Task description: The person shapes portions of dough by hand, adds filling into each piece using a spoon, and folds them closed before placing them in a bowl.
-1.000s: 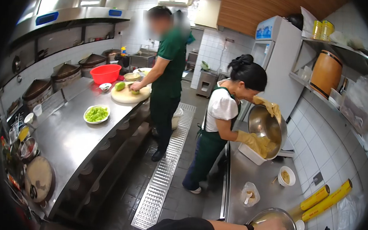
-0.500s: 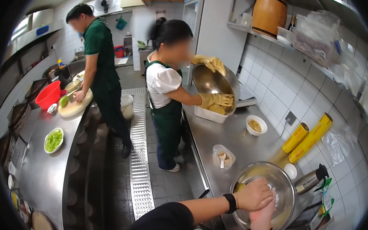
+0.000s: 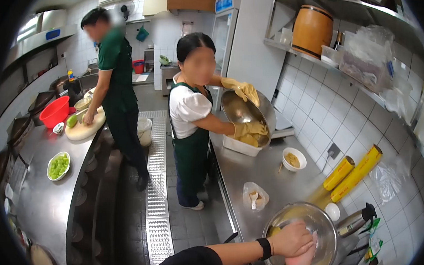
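My left hand (image 3: 291, 239), with a black band at the wrist, lies over my right hand in a metal bowl (image 3: 330, 226) at the bottom right. Its fingers are bent and wrapped round my right hand. My right hand (image 3: 301, 262) comes in from below with a dark watch, and its fingers are mostly hidden under my left. A little yellowish material (image 3: 275, 231) shows at the bowl's left inner side. Beyond the bowl sits a clear bag (image 3: 256, 197) with a white spoon.
A gloved co-worker (image 3: 192, 102) tilts a large bowl (image 3: 267, 106) over a white tub (image 3: 240, 146). Another person (image 3: 118, 63) works at a round board (image 3: 83, 130). Yellow rolls (image 3: 357, 174), a white bowl (image 3: 294, 159) and a steel flask (image 3: 353, 222) stand nearby.
The view has swung right, bringing my right hand and more of the metal bowl into sight. The gloved co-worker's head has come up from looking down and turned toward me.
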`<act>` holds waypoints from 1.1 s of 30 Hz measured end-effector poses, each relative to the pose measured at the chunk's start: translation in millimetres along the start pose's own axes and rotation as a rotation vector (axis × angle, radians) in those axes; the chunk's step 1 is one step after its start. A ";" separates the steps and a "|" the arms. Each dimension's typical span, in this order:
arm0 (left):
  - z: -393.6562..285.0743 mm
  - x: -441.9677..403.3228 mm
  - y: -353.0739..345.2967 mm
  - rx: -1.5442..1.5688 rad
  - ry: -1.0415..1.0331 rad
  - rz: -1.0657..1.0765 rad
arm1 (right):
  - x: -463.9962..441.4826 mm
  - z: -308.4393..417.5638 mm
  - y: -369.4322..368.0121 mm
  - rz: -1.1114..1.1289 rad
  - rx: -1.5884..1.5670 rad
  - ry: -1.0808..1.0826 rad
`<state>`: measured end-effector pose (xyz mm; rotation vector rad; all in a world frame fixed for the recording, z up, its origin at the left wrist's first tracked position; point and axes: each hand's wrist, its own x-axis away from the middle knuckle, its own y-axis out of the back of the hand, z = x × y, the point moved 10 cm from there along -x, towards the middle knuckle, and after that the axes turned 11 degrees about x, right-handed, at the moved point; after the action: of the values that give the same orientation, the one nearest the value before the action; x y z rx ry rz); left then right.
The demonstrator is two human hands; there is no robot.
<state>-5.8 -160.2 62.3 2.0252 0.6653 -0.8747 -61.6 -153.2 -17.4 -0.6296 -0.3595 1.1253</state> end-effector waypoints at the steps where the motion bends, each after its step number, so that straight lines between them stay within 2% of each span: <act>1: -0.8 -2.2 0.6 0.022 0.008 -0.006 | -2.6 -10.0 14.7 0.133 -0.058 0.017; 2: 1.0 -4.0 -2.0 0.038 0.027 -0.020 | -4.4 -15.0 20.2 0.271 -0.115 0.018; 3: 5.6 -4.0 -0.2 0.036 0.058 -0.046 | -11.2 -12.8 28.4 0.259 -0.050 0.056; 4: 4.6 -4.9 11.0 0.119 0.021 -0.189 | -16.4 -8.4 22.6 0.261 0.009 0.086; 5: 3.6 -5.8 23.1 0.195 -0.024 -0.335 | 12.0 19.2 0.9 -0.346 0.378 -0.069; 6: 18.6 -10.4 18.5 0.342 0.118 -0.266 | 4.1 14.2 -1.8 -0.242 0.155 -0.168; 7: 25.5 -10.1 12.5 0.415 0.235 -0.183 | 1.5 16.5 1.7 -0.245 0.143 -0.152; 9: 46.4 1.3 -2.9 0.281 0.397 -0.056 | -5.5 12.3 0.2 -0.245 0.193 -0.121; 12: -5.6 5.0 47.2 -0.084 -0.059 -0.444 | -15.0 6.0 -5.9 -0.230 0.210 -0.122; 15: -31.2 3.7 76.1 -0.083 -0.236 -0.480 | -22.7 3.9 -13.1 -0.220 0.238 -0.132; 16: -18.7 2.2 69.0 -0.130 -0.099 -0.347 | -26.2 0.9 -16.4 -0.214 0.244 -0.137; 19: 18.1 6.0 53.6 -0.157 0.136 -0.131 | -34.2 -8.4 -25.0 -0.194 0.253 -0.152; 22: 23.2 8.4 70.7 -0.253 0.042 -0.373 | -39.4 -15.7 -34.7 -0.166 0.258 -0.167; 25: 15.3 19.5 89.0 -0.264 0.148 -0.392 | -44.9 -23.5 -43.5 -0.148 0.264 -0.183; 27: -5.1 22.5 105.1 -0.220 0.070 -0.435 | -47.7 -26.1 -47.8 -0.135 0.269 -0.181; 31: -14.8 29.4 103.4 -0.261 -0.067 -0.384 | -50.5 -34.3 -54.3 -0.130 0.269 -0.198; 33: 9.1 31.3 96.7 -0.258 0.090 -0.288 | -53.0 -37.2 -57.2 -0.122 0.273 -0.198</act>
<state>78.7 -214.6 79.7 1.7708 1.0836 -0.8156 -20.6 -228.6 -7.7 -0.2539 -0.3995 1.0985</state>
